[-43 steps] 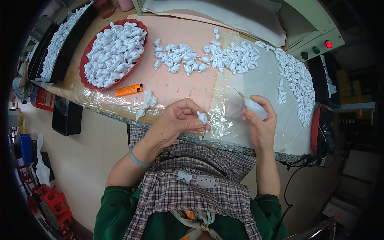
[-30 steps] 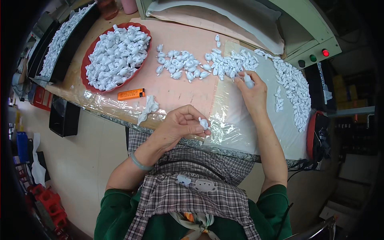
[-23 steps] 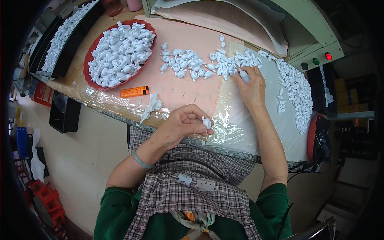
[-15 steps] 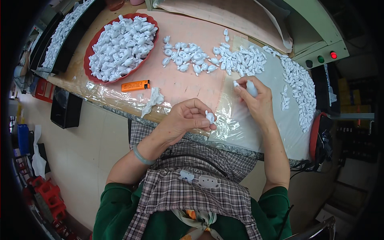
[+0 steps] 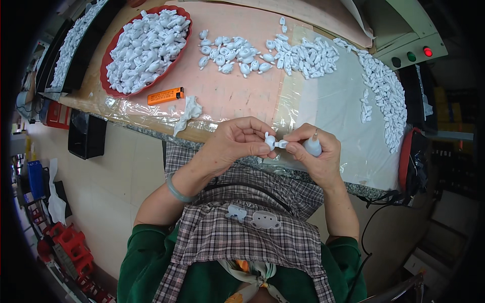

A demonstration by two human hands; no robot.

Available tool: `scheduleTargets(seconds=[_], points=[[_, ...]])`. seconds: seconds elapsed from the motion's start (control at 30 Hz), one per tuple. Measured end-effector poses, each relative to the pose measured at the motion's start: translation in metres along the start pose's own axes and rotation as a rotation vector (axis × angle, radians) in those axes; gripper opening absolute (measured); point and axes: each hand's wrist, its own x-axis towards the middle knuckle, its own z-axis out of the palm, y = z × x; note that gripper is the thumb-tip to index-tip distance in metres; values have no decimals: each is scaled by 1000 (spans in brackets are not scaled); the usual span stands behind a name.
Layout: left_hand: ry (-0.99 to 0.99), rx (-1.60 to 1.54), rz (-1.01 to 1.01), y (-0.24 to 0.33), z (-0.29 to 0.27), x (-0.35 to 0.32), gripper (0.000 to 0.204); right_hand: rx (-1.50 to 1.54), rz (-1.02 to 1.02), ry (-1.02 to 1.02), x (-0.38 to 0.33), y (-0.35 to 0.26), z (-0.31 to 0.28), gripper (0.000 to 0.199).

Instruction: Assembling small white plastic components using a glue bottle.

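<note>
Between thumb and fingers, my left hand [image 5: 236, 140] holds a rounded white figurine piece [image 5: 270, 140]. My right hand [image 5: 325, 157] pinches a smaller white piece [image 5: 281, 144], its end against or right beside the rounded one; whether they are joined I cannot tell. Tucked in the same hand is a small translucent squeeze bottle [image 5: 312, 147] with a thin tip pointing up. Both hands are over the table's near edge. Beyond them lie loose rounded pieces [image 5: 227, 53] on pink paper and a pile of narrow white pieces [image 5: 309, 58].
A scalloped red basin [image 5: 104, 76] heaped with white pieces stands at left, near an orange lighter [image 5: 165, 96] and crumpled tissue [image 5: 189, 114]. More narrow pieces [image 5: 388, 101] line the right side. A pale green machine [image 5: 429, 43] with a lit red lamp stands at the back right.
My right hand has come down and left from over the table, bringing the small white piece to the rounded one in my left hand. The bottle has tilted, showing its tip.
</note>
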Motion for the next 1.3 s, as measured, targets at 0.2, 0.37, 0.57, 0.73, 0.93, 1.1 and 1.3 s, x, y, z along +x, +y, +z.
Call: scheduleTargets(seconds=[0.2,0.37,0.57,0.73,0.93,1.1,1.3], points=[[-3,85,12,-3,1,-1,25,-152,-105,-30,-3,1,3,9],[-56,65,-4,1,5,-6,24,61,-34,-53,-13,9,5,13],[-102,94,-22,2,1,-6,21,199,-68,-113,-17,16,8,15],[-105,73,-100,3,3,-7,21,251,-51,-126,-24,19,10,14],[-119,91,-115,0,2,-8,21,286,25,-73,-27,16,15,11],[-116,60,-164,4,2,-7,22,249,-54,-136,-28,21,12,13],[-129,55,-171,2,-1,-7,23,244,-34,-142,-28,20,12,13]])
